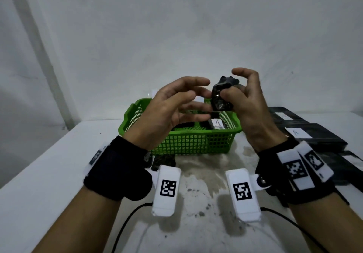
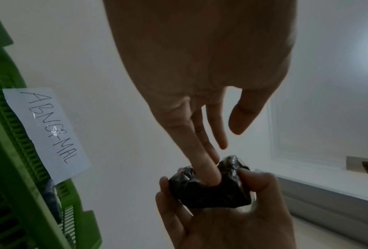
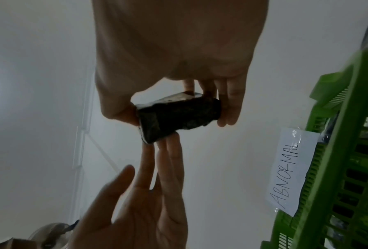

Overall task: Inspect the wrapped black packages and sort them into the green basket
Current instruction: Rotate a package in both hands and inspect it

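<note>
Both hands are raised above the green basket (image 1: pixel 193 140), which sits at the middle of the white bench (image 1: pixel 59 174). The right hand (image 1: pixel 249 113) grips a small wrapped black package (image 1: pixel 222 95), thumb pressed on its near face and fingers curled round its far side; the index finger arches free above it. The package is crumpled and glossy, held in the air just over the basket's far rim at about 1 o'clock from the basket's centre. The left hand (image 1: pixel 169 113) is at 9 o'clock of the package with fingers spread and nearly straight; in the left wrist view one of its fingertips (image 2: pixel 208 176) presses into a dent in the wrapping, while the thumb stays clear of it. In the right wrist view the left hand's fingertips touch the package's lower corner (the contact is plain there).

Inside the basket lie more black packages, one bearing a white label marked "A" (image 1: pixel 217 123). A paper sign reading "ABNORMAL" (image 2: pixel 48 133) is fixed to the basket's far wall. At 3 o'clock of the basket, flat black packages (image 1: pixel 314 136) lie on the bench, some with white labels. Another small black package (image 1: pixel 164 161) lies on the bench just in front of the basket, at its 7 o'clock, partly hidden by the left wrist. Each wrist wears a black strap carrying white blocks with printed square markers (image 1: pixel 168 188), and dark cables run off toward the near edge. The bench is stained and speckled at 6 o'clock of the basket.
</note>
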Available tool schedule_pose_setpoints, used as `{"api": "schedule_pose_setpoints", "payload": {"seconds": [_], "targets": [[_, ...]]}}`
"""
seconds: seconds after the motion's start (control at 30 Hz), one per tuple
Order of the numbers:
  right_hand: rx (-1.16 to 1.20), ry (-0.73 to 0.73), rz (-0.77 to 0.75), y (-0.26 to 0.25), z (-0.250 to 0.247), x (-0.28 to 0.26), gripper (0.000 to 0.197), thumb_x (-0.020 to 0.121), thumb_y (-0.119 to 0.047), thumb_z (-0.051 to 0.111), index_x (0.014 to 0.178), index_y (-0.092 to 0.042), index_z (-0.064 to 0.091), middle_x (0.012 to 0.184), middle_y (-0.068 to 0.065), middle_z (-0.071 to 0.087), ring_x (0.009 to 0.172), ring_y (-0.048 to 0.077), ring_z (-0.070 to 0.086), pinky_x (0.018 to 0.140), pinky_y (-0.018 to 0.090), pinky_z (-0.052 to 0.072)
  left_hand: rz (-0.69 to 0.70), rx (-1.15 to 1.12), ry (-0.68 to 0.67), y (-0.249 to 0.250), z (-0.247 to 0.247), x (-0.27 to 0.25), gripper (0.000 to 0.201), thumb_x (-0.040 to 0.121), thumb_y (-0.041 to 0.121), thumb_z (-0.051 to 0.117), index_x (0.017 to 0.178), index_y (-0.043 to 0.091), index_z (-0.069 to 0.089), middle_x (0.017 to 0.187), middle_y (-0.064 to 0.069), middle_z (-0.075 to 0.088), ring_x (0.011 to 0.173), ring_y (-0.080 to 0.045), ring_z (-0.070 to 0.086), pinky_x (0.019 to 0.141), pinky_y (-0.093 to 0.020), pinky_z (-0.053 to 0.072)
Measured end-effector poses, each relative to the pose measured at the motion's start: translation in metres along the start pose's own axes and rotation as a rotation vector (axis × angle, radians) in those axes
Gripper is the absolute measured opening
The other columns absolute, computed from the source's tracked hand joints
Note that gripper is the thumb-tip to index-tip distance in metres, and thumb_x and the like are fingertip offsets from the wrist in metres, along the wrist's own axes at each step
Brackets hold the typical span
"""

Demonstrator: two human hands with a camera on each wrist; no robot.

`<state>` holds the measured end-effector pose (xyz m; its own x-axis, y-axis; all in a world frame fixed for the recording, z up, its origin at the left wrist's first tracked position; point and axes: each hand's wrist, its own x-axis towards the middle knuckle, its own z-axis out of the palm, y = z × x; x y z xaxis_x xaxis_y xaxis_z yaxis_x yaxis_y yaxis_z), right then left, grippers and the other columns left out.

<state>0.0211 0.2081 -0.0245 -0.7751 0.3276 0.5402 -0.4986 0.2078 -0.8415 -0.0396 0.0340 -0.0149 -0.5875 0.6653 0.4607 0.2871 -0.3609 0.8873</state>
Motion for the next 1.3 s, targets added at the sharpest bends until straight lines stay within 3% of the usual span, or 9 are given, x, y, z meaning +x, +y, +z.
{"api": "schedule_pose_setpoints", "payload": {"seconds": [0.2,0.33,0.5,0.57,0.63,0.73,0.87,0.97,1.3], "targets": [[0.012,-0.05,-0.091,0.001,0.004,-0.003,0.069,0.068,-0.041,0.07,0.126,-0.022,0.038,0.102,-0.001,0.068,0.082,0.003,0.069,0.077,0.025,0.057,-0.185,0.046,-0.006,-0.002,0.003,-0.002,0.04,0.087,0.047,0.053,0.108,0.015,0.063,0.088,-0.011,0.073,0.071,-0.023,0.07,0.068,-0.028,0.061],[-0.081,-0.168,-0.081,0.004,-0.004,0.0,0.096,0.066,-0.044,0.081,0.145,-0.032,0.028,0.147,-0.005,0.052,0.126,0.006,0.059,0.105,0.034,0.051,-0.199,-0.125,0.035,-0.005,-0.002,0.0,0.046,0.09,0.034,0.063,0.124,0.003,0.059,0.107,-0.016,0.071,0.079,-0.022,0.072,0.074,-0.027,0.062],[-0.122,-0.24,-0.088,0.0,-0.008,0.001,0.104,0.074,-0.04,0.08,0.155,-0.044,0.015,0.165,-0.014,0.026,0.141,0.004,0.045,0.106,0.028,0.044,-0.232,-0.24,0.053,-0.007,-0.011,0.0,0.038,0.084,0.016,0.066,0.121,0.009,0.06,0.105,-0.014,0.074,0.083,-0.025,0.075,0.071,-0.024,0.061],[0.027,-0.201,-0.013,0.0,-0.006,0.004,0.084,0.083,-0.037,0.073,0.152,-0.04,0.025,0.158,-0.006,0.041,0.127,0.007,0.06,0.101,0.033,0.051,-0.233,-0.189,0.036,-0.01,-0.01,0.0,0.04,0.08,0.013,0.067,0.12,0.012,0.062,0.103,-0.012,0.074,0.084,-0.027,0.075,0.069,-0.021,0.06],[0.097,-0.144,0.047,0.0,-0.005,0.008,0.053,0.096,-0.016,0.062,0.144,-0.026,0.043,0.126,-0.003,0.066,0.103,0.006,0.071,0.082,0.03,0.058,-0.223,-0.137,0.013,-0.013,-0.01,0.0,0.039,0.079,0.012,0.069,0.118,0.014,0.064,0.103,-0.008,0.074,0.086,-0.027,0.074,0.07,-0.022,0.059],[0.018,-0.069,-0.002,0.003,-0.005,0.008,0.036,0.095,0.0,0.057,0.128,-0.013,0.056,0.094,-0.006,0.072,0.081,0.007,0.07,0.068,0.025,0.058,-0.223,-0.054,-0.008,-0.016,-0.009,0.0,0.041,0.081,0.013,0.07,0.121,0.013,0.063,0.108,-0.007,0.071,0.088,-0.022,0.071,0.075,-0.025,0.058],[-0.151,0.056,-0.196,0.006,-0.006,0.005,0.042,0.081,-0.007,0.064,0.122,-0.016,0.056,0.103,-0.005,0.065,0.091,0.004,0.066,0.071,0.021,0.056,-0.223,0.052,-0.038,-0.015,0.0,-0.001,0.046,0.079,0.022,0.072,0.123,0.016,0.06,0.113,-0.009,0.067,0.088,-0.02,0.071,0.081,-0.03,0.058],[-0.224,0.065,-0.25,0.006,-0.003,0.003,0.049,0.074,-0.013,0.064,0.122,-0.022,0.054,0.107,-0.01,0.064,0.098,0.011,0.066,0.083,0.035,0.059,-0.21,0.118,-0.002,-0.017,0.004,-0.001,0.046,0.078,0.016,0.073,0.121,0.014,0.058,0.111,-0.012,0.063,0.085,-0.022,0.072,0.08,-0.032,0.06],[-0.015,-0.302,-0.165,-0.002,0.0,0.0,0.024,0.09,-0.025,0.063,0.115,-0.021,0.066,0.1,-0.013,0.073,0.099,0.008,0.07,0.086,0.028,0.056,-0.123,0.26,0.162,-0.031,-0.014,0.002,0.04,0.079,-0.007,0.074,0.112,0.015,0.063,0.111,-0.003,0.066,0.084,-0.025,0.065,0.089,-0.037,0.057]]}}
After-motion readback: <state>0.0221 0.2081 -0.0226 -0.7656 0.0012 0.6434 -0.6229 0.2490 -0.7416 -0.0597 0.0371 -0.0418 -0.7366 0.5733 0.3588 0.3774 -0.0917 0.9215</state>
